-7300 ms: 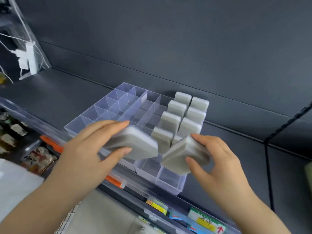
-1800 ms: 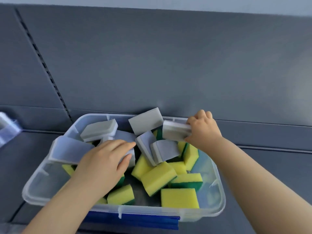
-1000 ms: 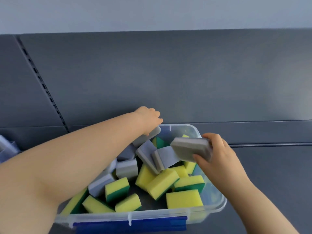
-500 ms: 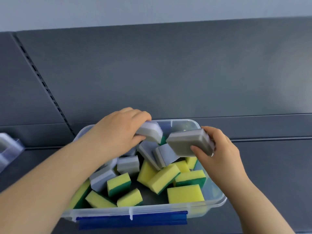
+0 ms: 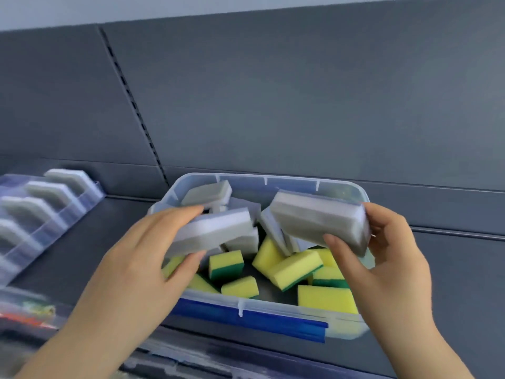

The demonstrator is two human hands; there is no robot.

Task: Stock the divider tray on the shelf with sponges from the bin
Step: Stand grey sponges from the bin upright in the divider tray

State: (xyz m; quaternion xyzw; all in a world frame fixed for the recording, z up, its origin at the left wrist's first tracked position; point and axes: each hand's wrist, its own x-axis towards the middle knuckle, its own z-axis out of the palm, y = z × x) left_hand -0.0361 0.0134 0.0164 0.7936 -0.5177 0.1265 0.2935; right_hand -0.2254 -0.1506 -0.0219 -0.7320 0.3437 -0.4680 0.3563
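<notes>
On the head camera, my left grip (image 5: 142,263) is closed round a grey-and-white sponge (image 5: 216,232), thumb beneath and fingers on top. My right grip (image 5: 382,269) clasps a second grey sponge (image 5: 319,217), thumb on its near face. Both sponges hang tilted over the clear bin (image 5: 273,179), above loose yellow-green sponges (image 5: 295,266). The divider tray (image 5: 54,222) sits to the left on the shelf (image 5: 82,247), blurred, with grey sponges upright in it.

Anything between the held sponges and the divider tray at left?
Nothing visible: both grey-and-white foam sponges are held over the clear plastic bin, and only dark shelf lies before the clear divider tray.
</notes>
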